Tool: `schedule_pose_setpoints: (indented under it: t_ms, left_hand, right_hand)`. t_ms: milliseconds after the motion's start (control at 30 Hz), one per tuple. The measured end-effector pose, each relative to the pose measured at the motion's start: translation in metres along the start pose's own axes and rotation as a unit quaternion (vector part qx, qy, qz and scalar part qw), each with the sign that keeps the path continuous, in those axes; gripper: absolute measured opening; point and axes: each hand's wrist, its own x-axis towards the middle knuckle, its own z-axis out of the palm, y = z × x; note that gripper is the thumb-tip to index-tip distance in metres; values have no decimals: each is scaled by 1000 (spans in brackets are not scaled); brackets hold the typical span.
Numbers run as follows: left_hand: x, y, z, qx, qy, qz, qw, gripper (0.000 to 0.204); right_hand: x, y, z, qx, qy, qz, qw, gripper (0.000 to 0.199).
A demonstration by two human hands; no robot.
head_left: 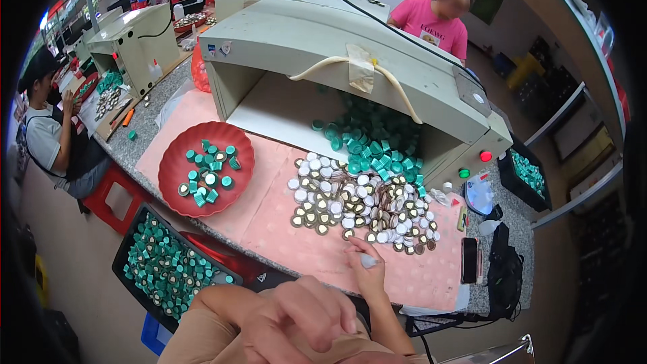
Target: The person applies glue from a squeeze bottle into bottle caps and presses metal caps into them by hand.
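Close to me at the lower middle, my left hand (303, 317) is raised with its fingers curled; what they hold, if anything, is hidden. My right hand (369, 273) reaches to the front edge of a heap of small round discs (357, 195), white on one side and dark-rimmed on the other. Its fingertips are bent together at one disc (348, 234). A pale cover sits on one of its digits. Behind the discs, green ridged caps (377, 152) spill out of a grey open-fronted box (296, 34). A red scalloped bowl (172, 182) at the left holds several green caps, some with discs in them.
A black crate (121, 266) of filled caps stands at lower left, near a red stool (111, 195). A phone (470, 259), a black bag (505, 276) and another crate (502, 172) are at right. Co-workers sit at left (50, 128) and beyond the box (431, 20).
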Motion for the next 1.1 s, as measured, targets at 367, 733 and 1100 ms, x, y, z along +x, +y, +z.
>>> schedule_pose_setpoints:
  t_ms: [367,733,1100]
  left_hand:
    - [32,-3,27,-176,10,-153,972,24]
    - [29,-47,-15,-224,-252,-94,937,12]
    - [99,-232,-238,647,-133,-141,738,40]
  right_hand:
    - [9,14,-8,-35,-24,-33,999,30]
    - [9,17,-16,-12,-45,-56,997,32]
    - [10,20,-9,-34,-17,-101,994,37]
